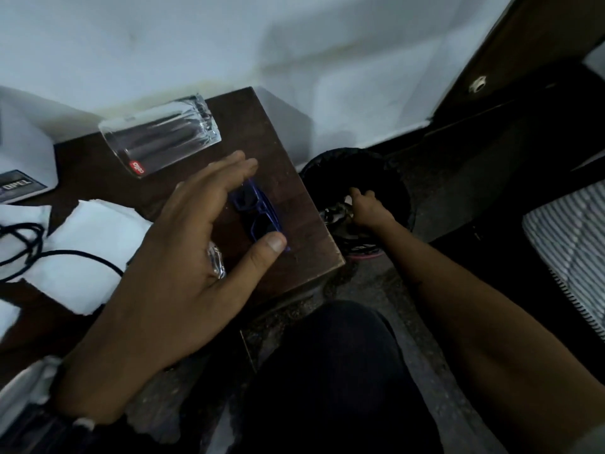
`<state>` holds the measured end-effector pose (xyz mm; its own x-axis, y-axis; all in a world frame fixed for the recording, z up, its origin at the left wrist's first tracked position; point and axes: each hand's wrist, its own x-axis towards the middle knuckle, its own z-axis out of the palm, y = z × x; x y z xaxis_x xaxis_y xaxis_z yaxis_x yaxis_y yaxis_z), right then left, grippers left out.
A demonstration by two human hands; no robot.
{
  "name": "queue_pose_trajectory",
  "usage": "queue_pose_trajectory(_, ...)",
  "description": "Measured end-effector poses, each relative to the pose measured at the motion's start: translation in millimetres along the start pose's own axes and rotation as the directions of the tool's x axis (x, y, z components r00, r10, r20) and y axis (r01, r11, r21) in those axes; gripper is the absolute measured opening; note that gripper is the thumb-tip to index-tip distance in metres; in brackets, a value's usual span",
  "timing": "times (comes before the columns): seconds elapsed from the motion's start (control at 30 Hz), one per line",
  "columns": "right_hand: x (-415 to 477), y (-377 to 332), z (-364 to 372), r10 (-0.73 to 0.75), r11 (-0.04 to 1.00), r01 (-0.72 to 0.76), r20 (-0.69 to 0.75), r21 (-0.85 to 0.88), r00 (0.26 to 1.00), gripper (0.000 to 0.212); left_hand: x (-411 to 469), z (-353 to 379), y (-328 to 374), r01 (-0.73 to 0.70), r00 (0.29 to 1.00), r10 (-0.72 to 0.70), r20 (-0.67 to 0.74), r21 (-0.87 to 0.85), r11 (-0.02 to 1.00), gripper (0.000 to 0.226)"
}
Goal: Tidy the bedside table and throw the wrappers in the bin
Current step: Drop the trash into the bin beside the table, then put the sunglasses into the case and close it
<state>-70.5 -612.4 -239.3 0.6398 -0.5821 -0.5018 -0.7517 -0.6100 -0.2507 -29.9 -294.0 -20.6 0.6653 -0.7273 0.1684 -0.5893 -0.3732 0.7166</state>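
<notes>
A pair of blue-framed glasses lies folded near the right edge of the dark wooden bedside table. My left hand spans them, thumb at the near end and fingers at the far end. A crinkled clear wrapper shows under my left palm. My right hand reaches down into the black bin beside the table. A silvery wrapper sits right against its thumb side; whether the hand holds it is hidden.
A clear drinking glass lies on its side at the back of the table. White tissues with a black cable across them lie at the left, beside a white box. A striped mattress is at the right.
</notes>
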Motion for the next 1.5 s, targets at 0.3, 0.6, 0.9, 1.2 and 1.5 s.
queue_pose_trajectory(0.3, -67, -23, -67, -0.126, 0.977, 0.171, -0.303, 0.128, 0.945, 0.062, -16, -35, -9, -0.031, 0.996, 0.035, -0.085, 0.049, 0.998, 0.058)
queue_pose_trajectory(0.6, -159, -132, -108, -0.222, 0.805, 0.472, -0.557, 0.359, 0.801, 0.043, -51, -111, -27, 0.038, 0.949, -0.008, -0.315, 0.089, 0.995, 0.043)
queue_pose_trajectory(0.9, -241, -315, -76, -0.652, 0.516, 0.806, -0.478, 0.288, 0.588, 0.037, -122, -194, -98, 0.402, 0.711, -0.364, -0.601, -0.077, 0.912, 0.032)
queue_pose_trajectory(1.2, -260, -452, -11, -0.925, 0.347, 0.938, -0.157, 0.018, 0.346, 0.032, -169, -232, -132, 0.626, 0.656, -0.564, -0.502, -0.054, 0.778, 0.048)
queue_pose_trajectory(1.5, -250, -561, 47, -0.939, 0.111, 0.889, 0.245, -0.445, 0.24, 0.069, -193, -260, -160, 0.612, 0.398, -0.681, -0.615, -0.375, 0.696, 0.037)
